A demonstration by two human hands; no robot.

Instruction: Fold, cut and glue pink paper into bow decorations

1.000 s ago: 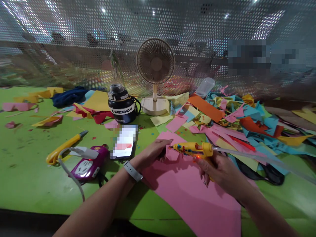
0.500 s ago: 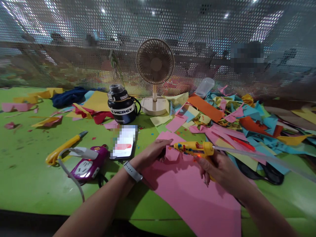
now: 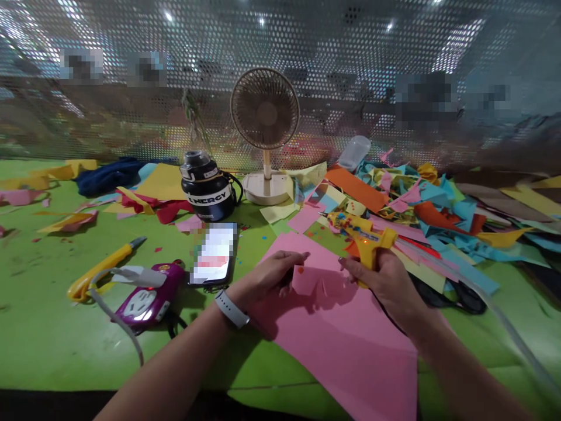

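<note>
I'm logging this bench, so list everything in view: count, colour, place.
Glue gun: one, yellow, in right grip
Large sheet: one, pink, on table
Small piece: one, pink, at left grip
Scraps: many, multicoloured, both sides
Phone: one, dark, left of sheet
Power strip: one, purple, left
Plug: one, white, in power strip
Cutter: one, yellow, left
Bottle: one, black, behind phone
Fan: one, cream, back centre
Container: one, clear, back right
Cloth: one, navy, back left
Handles: count unclear, black, right
Rod: one, clear, right
Table: one, green, underneath
Screen: one, grey, behind
Wristband: one, pale, near left grip
Left grip: one, over sheet
Right grip: one, on glue gun
</note>
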